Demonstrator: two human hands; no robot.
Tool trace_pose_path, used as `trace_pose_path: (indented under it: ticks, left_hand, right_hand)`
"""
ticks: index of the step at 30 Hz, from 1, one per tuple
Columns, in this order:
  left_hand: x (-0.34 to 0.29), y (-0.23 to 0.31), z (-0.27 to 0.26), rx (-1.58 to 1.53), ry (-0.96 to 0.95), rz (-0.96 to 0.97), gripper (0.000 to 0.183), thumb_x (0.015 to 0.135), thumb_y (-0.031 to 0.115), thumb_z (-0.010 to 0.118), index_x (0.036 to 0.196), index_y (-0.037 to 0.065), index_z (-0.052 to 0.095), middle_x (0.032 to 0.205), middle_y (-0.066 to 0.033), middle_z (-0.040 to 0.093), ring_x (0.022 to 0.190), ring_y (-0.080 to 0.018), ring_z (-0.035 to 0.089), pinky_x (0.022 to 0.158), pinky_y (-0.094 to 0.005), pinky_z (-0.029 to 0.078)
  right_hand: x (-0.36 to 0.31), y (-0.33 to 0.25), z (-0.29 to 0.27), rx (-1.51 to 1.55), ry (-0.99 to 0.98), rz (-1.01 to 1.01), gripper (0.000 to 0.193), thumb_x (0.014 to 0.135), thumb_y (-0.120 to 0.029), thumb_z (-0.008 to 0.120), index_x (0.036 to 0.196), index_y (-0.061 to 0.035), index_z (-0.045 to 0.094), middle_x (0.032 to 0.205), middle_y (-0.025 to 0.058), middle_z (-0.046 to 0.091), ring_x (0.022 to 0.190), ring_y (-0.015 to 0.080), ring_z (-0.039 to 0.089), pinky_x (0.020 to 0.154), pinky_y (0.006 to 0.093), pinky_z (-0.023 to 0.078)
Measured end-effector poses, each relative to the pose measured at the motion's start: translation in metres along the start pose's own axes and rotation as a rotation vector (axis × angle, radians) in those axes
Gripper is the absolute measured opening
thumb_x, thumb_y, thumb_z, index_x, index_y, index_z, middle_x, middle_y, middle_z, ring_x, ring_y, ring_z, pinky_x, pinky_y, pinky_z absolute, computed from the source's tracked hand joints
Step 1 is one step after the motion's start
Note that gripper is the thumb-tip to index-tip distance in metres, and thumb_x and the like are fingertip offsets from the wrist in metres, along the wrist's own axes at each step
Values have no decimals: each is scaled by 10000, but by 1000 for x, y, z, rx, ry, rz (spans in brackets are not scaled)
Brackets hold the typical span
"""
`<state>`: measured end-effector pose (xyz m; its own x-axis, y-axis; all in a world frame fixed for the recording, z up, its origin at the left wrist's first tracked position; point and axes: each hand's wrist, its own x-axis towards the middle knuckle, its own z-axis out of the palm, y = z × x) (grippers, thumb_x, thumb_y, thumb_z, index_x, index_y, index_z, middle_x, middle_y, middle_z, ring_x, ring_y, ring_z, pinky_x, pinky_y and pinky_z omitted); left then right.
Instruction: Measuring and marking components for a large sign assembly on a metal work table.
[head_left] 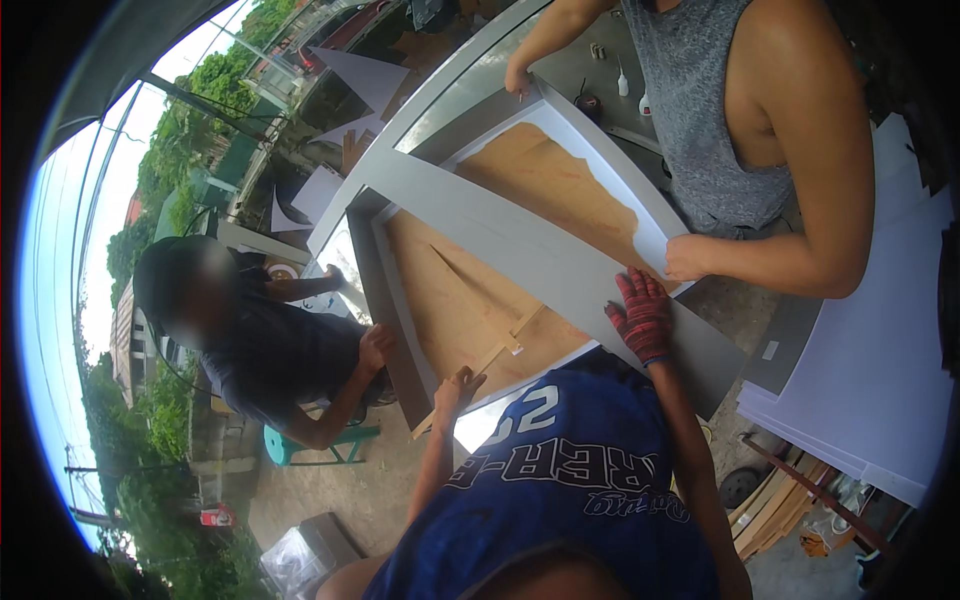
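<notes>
A large shallow grey box (398, 350) lies in front of me, with brown board (430, 290) and white strips inside. Across its middle runs a long flat grey panel (520, 240). My right hand (645, 318), in a red and dark knit glove, rests on this panel with its fingers spread. At the box's near left side, my bare left hand (456, 392) is closed around a thin wooden strip (494, 352). The strip slants over the brown board and has a short crosspiece near its far part. Fine detail of the strip is too small to tell.
A person in a dark shirt (270, 350) holds the box's left wall. Another in a grey sleeveless top (700, 110) has hands at its far corner and right edge. White sheets (860, 400) are stacked at right, above wooden planks (780, 505). A green stool (320, 445) stands left.
</notes>
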<state>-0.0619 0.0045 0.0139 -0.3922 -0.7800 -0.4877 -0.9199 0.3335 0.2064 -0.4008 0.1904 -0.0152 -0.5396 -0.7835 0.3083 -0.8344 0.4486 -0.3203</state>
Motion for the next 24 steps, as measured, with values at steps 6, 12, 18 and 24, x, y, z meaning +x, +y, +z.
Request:
trace_pose_path:
  ticks: [6,12,18,24]
  left_hand:
    - [-26,-2,33,167,415,-55,312,809,375,603,958,101,619,924,-150,643,934,-329,590,787,-473,416]
    - [-23,-8,38,-21,497,-177,266,725,284,661,919,102,653,881,-112,645,904,-292,588,795,-433,395]
    - [-19,-6,35,-54,376,-235,346,690,349,646,948,121,676,859,-137,673,869,-305,628,762,-430,428]
    - [-15,-4,31,-196,320,-290,441,630,308,603,1003,94,697,887,-164,686,859,-313,649,815,-393,436]
  right_hand:
    - [3,0,1,-28,11,-23,590,786,-404,621,1277,-109,482,1365,123,426,1236,306,405,1042,458,294]
    - [3,-5,-2,-62,7,-41,580,778,-396,630,1262,-107,496,1346,124,443,1232,309,409,1035,458,304]
    - [2,-7,-1,-51,-33,-12,567,781,-393,628,1247,-97,501,1343,138,444,1249,311,398,1052,454,289]
    - [3,-4,0,-74,-46,-17,571,787,-390,627,1265,-111,485,1356,124,433,1267,296,382,1049,461,285]
